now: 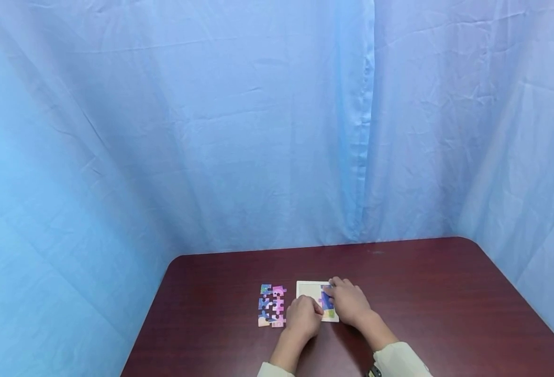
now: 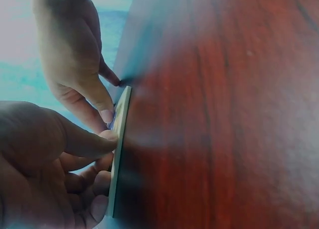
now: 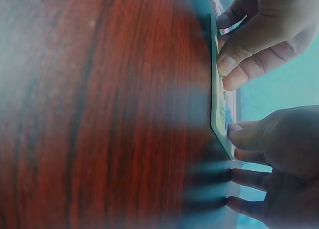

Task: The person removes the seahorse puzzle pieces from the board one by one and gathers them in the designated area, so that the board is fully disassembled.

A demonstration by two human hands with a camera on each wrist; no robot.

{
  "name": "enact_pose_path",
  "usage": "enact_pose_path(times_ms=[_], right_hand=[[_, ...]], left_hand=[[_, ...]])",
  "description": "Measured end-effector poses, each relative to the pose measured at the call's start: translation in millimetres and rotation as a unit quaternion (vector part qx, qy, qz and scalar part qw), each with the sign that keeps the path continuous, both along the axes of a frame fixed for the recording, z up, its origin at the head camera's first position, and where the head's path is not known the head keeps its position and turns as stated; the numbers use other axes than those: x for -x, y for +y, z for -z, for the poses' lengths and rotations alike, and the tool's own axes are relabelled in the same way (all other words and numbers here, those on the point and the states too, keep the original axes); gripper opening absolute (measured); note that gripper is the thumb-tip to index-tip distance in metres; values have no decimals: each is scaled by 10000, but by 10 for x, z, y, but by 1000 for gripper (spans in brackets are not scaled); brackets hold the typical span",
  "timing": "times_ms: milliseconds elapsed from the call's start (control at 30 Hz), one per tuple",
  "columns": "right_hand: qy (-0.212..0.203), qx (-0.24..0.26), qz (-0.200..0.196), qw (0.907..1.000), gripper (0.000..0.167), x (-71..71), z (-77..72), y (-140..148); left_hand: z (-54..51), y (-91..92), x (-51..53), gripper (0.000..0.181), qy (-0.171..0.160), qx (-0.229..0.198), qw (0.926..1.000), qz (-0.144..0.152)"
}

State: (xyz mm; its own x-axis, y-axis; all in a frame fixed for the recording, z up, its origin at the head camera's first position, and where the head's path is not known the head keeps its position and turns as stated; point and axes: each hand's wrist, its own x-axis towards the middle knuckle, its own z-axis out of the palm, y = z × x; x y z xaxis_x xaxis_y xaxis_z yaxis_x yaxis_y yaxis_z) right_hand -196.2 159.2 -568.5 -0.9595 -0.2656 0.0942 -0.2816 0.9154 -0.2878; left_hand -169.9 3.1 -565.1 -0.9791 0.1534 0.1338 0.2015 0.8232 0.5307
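Observation:
A white puzzle tray [image 1: 309, 289] lies on the table, with blue, pink and yellow-green pieces [image 1: 327, 301] along its right side. Over its front left part is the left hand [image 1: 304, 317], fingers curled, thumb and forefinger pinching a small piece that their tips largely hide. On the right edge rests the right hand [image 1: 350, 302], fingers spread, fingertips touching the tray and pieces. In the left wrist view the left hand [image 2: 45, 159] is at the tray's near edge [image 2: 119, 149]; the right wrist view shows the right hand [image 3: 279, 154] beside the tray's corner.
Several loose pink and blue puzzle pieces [image 1: 278, 303] lie in two columns left of the tray on the dark red table [image 1: 409, 293]. Blue curtains [image 1: 258, 131] hang behind the table and at both sides. A dark band [image 1: 374, 372] shows at the right cuff.

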Motion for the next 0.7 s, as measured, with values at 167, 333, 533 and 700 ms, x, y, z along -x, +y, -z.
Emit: enact_pose_path(times_ms=[167,333,533,700], right_hand=[[13,18,-32,10000,33,-3,-5,1],[-30,33,-45,10000,33,-7,-19,-1],[-43,8,-26,10000,33,-8,-24,-4],[15,-17,-42,10000,33,-11,-9,-8]], left_hand=[[55,-9,44,16,23,-159,9999,17],[211,-36,118,19,-37,-166,9998,92],[36,-39,69,22,-442,-390,9983,23],[-55,-32,22,20,-348,-355,9988,41]])
